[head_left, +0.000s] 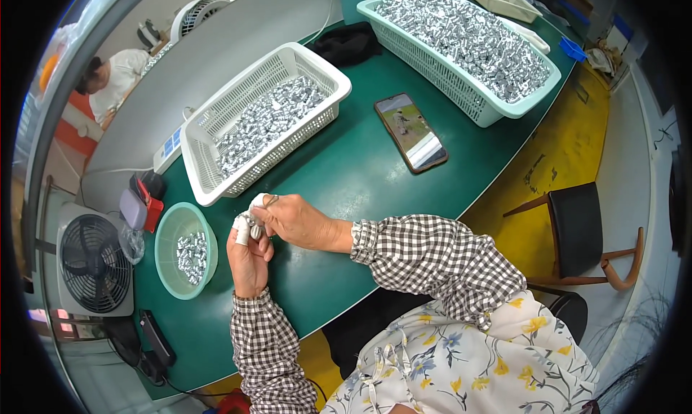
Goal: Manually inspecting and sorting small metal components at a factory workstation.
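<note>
Both hands meet above the green table [360, 176]; the left hand [249, 259] and right hand [292, 221] pinch one small silver part [255, 231] with curled fingers; a white basket [209, 176] and round teal bowl [167, 230] of similar parts lie just beyond; a phone [411, 132] lies further right.

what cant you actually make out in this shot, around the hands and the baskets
- Head view: the small silver piece between both hands is mostly covered by the right hand and the left hand; its shape is unclear.
- Silver parts in the white basket, teal basket and green bowl are too small to identify.
- Phone screen image is too small to read.
- Tray at the top is cut by the edge.
</note>
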Motion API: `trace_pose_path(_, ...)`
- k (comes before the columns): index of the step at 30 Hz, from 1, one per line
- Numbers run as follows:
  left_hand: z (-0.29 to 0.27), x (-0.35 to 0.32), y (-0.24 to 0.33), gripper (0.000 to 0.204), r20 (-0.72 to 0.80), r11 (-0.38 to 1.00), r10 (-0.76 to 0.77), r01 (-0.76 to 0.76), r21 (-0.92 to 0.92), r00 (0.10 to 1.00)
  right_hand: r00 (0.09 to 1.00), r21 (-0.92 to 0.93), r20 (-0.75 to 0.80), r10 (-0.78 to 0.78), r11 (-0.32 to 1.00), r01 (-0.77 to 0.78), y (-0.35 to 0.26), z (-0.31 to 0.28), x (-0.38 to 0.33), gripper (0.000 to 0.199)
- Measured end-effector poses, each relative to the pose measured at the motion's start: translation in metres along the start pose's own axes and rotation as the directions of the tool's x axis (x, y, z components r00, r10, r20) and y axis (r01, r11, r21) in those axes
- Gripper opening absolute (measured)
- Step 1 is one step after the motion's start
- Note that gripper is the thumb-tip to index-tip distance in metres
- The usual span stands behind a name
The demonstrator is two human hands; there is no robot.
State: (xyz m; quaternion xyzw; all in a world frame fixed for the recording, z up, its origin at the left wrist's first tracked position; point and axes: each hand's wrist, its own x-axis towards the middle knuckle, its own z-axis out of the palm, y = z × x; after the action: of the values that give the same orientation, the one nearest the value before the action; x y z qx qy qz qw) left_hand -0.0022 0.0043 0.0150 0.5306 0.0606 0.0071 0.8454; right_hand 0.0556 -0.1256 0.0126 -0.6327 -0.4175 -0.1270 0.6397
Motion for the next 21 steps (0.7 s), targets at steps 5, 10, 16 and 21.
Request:
trace_pose_path(5,0.0003,-0.0037,0.0004,0.024,0.000,1.000,-0.003,0.003,0.001,1.000,0.985,-0.243,0.088,-0.152,0.955,0.169,-0.0025,-0.0017,-0.0024,0.018)
trace_pose_path(10,-0.0042,-0.0007,-0.0013,0.023,-0.015,1.000,0.010,-0.010,-0.020,1.000,0.985,-0.221,0.113,-0.133,0.963,0.156,-0.0047,-0.0030,-0.0031,0.017)
trace_pose_path(16,-0.0052,-0.0020,-0.0032,0.022,0.000,1.000,0.003,-0.003,-0.028,1.000,0.994,-0.129,0.016,-0.112,0.985,0.113,-0.0017,-0.0014,0.0003,0.012)
trace_pose_path(21,0.0010,-0.0006,0.0036,0.020,0.008,0.999,-0.003,0.003,-0.034,1.000,1.000,-0.061,0.016,-0.008,0.998,0.009,-0.0043,-0.0041,0.0015,0.012)
